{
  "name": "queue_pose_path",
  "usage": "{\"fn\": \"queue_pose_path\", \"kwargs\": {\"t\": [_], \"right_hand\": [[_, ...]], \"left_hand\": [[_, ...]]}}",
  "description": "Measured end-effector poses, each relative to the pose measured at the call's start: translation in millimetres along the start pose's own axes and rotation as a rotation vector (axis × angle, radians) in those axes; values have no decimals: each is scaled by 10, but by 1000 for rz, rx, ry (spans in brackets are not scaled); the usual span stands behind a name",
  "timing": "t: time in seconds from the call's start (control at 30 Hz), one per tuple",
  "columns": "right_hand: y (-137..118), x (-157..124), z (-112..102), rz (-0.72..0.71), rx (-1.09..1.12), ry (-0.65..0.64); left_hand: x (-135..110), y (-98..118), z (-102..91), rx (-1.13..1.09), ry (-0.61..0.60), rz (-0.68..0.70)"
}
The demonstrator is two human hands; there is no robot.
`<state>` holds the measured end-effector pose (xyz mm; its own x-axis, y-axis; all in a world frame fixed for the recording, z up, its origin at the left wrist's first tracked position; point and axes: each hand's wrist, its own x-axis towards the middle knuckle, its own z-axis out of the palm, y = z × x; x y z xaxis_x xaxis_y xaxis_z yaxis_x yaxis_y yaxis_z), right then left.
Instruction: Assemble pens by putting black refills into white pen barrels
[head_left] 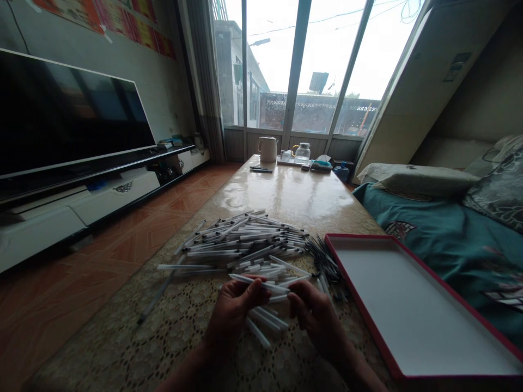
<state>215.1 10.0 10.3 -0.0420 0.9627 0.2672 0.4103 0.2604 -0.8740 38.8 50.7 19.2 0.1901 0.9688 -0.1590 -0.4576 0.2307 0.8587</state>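
Note:
A large heap of white pen barrels [245, 242] lies across the long table [286, 190], with a bunch of thin dark refills [322, 258] at its right end. My left hand [235, 310] is closed in a pinch on one white pen barrel [261, 284], held level just above the tabletop. My right hand [312, 313] is closed too, its fingertips meeting the barrel's right end; what it grips there is too small to name. Several loose barrels [263, 321] lie under and between both hands.
A shallow red-rimmed tray [347, 261] with a white inside sits on the table to the right. A white jug [267, 148], a glass teapot [303, 151] and small items stand at the far end. A TV unit [81, 201] runs along the left, a teal-covered sofa [449, 245] along the right.

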Motion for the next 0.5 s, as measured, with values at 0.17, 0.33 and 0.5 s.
{"fn": "queue_pose_path", "kwargs": {"t": [0.17, 0.33, 0.5], "right_hand": [[1, -3, 5, 21, 8, -30], [8, -4, 13, 40, 71, -28], [35, -8, 35, 75, 162, -74]], "left_hand": [[-9, 6, 5, 13, 2, -4], [-8, 10, 8, 14, 0, -2], [-5, 9, 12, 27, 9, 7]]}}
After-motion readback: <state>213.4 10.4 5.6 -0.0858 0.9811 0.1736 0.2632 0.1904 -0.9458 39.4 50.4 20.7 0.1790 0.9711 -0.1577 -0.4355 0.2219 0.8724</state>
